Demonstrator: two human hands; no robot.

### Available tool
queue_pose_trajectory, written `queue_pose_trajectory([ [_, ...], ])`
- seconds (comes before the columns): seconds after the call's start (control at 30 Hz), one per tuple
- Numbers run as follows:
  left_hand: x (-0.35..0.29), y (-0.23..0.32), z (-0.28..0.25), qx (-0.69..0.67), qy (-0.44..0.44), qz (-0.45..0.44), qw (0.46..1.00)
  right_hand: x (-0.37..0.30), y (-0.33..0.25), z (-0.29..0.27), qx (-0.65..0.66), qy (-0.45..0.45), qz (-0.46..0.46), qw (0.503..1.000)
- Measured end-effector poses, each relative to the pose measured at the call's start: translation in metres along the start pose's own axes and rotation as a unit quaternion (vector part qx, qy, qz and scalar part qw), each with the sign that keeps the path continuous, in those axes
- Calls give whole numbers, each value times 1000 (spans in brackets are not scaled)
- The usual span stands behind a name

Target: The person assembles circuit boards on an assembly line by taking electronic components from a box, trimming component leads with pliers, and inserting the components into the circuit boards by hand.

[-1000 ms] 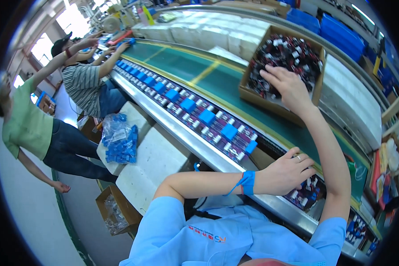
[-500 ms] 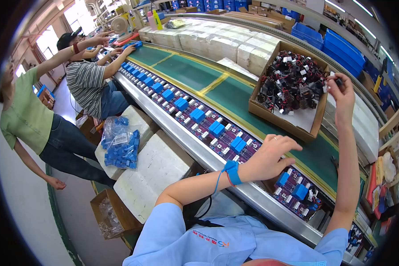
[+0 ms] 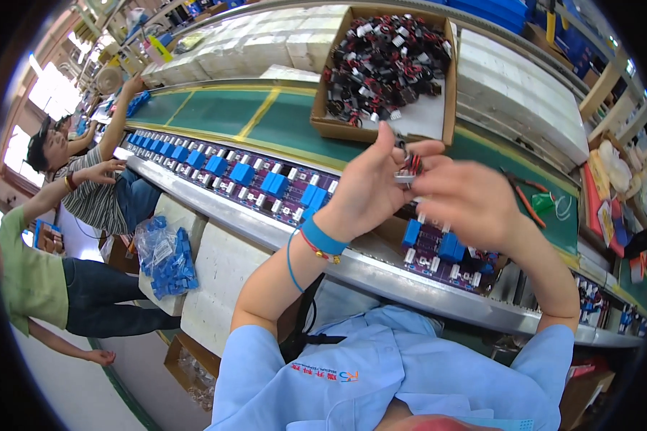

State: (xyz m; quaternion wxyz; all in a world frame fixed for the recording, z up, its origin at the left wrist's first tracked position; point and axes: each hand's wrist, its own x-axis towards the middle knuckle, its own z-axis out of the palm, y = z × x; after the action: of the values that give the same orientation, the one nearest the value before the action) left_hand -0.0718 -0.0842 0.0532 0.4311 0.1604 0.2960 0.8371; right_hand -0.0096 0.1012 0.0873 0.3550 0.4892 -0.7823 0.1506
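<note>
Wired connector held between both hands, over the board row

Right hand: centre right of frame, motion-blurred, fingers bent around a small wired connector with red and black leads. Left hand: just left of it, palm partly open, thumb raised, fingers close to the same connector; blur and overlap mean I cannot tell whether it also pinches the part. A blue wristband circles the left wrist, with a red cord beside it.

Connector position: near frame centre, just below the cardboard carton. The carton sits at upper centre and holds a heap of loose wired connectors, black and red with white plugs; part of its pale bottom shows.

Purple circuit boards run diagonally from upper left to lower right, carrying blue blocks and white sockets. The hands cover part of the row. A metal rail borders it on the near side; a green conveyor belt with yellow stripes lies beyond. Red-handled pliers rest on the belt, right of the right hand.

Left of frame: a clear bag with blue parts on a white block. Upper left: a person in a striped top at the line; a person in a green top stands nearer, one arm extended.
</note>
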Motion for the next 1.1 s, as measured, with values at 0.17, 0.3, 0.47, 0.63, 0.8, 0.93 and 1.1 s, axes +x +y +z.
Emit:
queue_pose_trajectory([
  [0.17, -7, 6, 0, 170, -7, 8, 985, -28, -28, -13, -11, -49, 14, 999],
  [0.3, -7, 3, 27, 361, -19, -75, 929, -32, -15, -29, -88, 35, 127, 987],
  [0.47, 2, -10, 41, 402, -74, -183, 894, -51, -21, -23, -124, -28, 121, 985],
  [0.63, 7, -33, 32, 823, -14, 265, 502, -57, -30, -38, -111, -41, 234, 965],
  [0.8, 18, -44, 41, 824, -9, 398, 402, -58, -36, -37, -149, -60, 294, 942],
  [0.93, 20, -45, 39, 800, -35, 416, 432, -66, -30, -40, -59, -34, 363, 929],
  [1.1, 16, -47, 37, 610, 23, 273, 744, -71, -29, -41, 202, 77, 511, 832],
])
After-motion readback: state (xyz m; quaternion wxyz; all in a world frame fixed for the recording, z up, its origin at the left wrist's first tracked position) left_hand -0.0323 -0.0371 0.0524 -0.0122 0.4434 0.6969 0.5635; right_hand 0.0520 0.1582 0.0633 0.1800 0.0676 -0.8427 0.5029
